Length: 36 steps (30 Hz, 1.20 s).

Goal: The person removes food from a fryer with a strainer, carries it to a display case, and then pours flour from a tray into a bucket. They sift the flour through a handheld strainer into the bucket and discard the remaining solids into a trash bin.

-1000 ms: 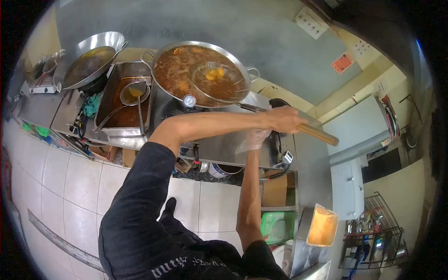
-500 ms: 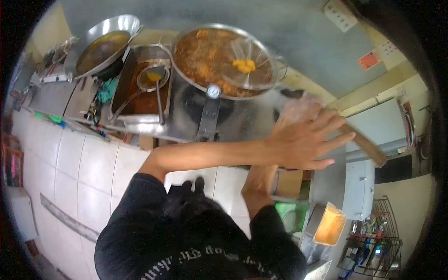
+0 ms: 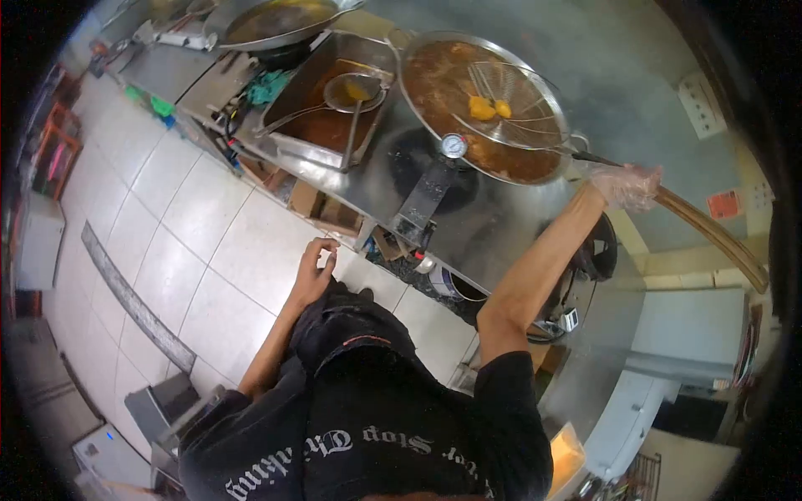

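Observation:
My right hand (image 3: 625,184), in a clear plastic glove, grips the long wooden handle (image 3: 710,235) of a wire skimmer (image 3: 520,98). The skimmer basket rests over a big round wok (image 3: 434,63) of brown oil and holds a few yellow fried pieces (image 3: 489,108). A dial thermometer (image 3: 454,146) is clipped at the wok's near rim. My left hand (image 3: 316,271) hangs by my hip over the tiled floor, fingers loosely curled with nothing in them.
Left of the wok, a rectangular steel tray (image 3: 288,125) of brown liquid holds a round ladle strainer (image 3: 352,90). Another wok (image 3: 276,17) sits further left. The steel counter (image 3: 501,225) runs diagonally; boxes and a bucket stand beneath it. White floor tiles (image 3: 209,242) lie to my left.
My left hand has come off the skimmer handle and dropped to my side. My gloved right hand now holds the handle alone. The view has swung left and down.

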Each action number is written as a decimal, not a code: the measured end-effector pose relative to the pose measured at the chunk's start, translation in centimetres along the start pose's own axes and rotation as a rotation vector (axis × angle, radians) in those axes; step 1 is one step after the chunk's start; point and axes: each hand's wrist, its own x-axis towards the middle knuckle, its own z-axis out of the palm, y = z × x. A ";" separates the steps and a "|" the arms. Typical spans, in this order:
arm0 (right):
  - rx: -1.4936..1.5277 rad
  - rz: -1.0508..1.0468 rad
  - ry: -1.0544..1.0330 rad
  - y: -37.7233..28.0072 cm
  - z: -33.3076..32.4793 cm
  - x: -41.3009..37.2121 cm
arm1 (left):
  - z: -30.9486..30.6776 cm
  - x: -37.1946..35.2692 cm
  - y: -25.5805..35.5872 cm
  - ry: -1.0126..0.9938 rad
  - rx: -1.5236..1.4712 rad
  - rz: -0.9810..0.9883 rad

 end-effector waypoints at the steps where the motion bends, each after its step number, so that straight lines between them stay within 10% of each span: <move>1: -0.508 -0.261 -0.021 2.5 0.0 1.9 | -0.1 -0.2 -0.2 -0.005 -0.040 -0.037; 4: -1.559 -1.377 0.307 7.7 -0.1 5.6 | 0.2 -0.5 -2.2 -0.023 -0.083 -0.034; 5: -1.543 -1.456 0.300 8.3 0.0 6.1 | 0.1 -0.4 -3.0 -0.045 -0.093 -0.001; 12: -0.586 -0.918 -0.504 6.0 -0.3 -5.2 | -3.9 1.3 -9.8 -0.133 -0.040 0.280; 16: -0.093 -0.346 -0.936 3.4 -1.0 -20.2 | -12.4 0.9 -10.7 -0.261 -0.038 0.031; 26: 0.282 0.049 -1.303 -1.4 -3.2 -35.4 | -28.9 -17.1 -17.8 0.881 0.159 -0.458; 31: 0.388 0.157 -1.392 -3.4 -4.8 -37.1 | -26.5 -32.0 -15.3 1.503 0.281 -0.546; 36: 0.437 0.224 -1.398 -5.6 -6.5 -38.0 | -23.6 -43.8 -12.1 1.709 0.037 -0.648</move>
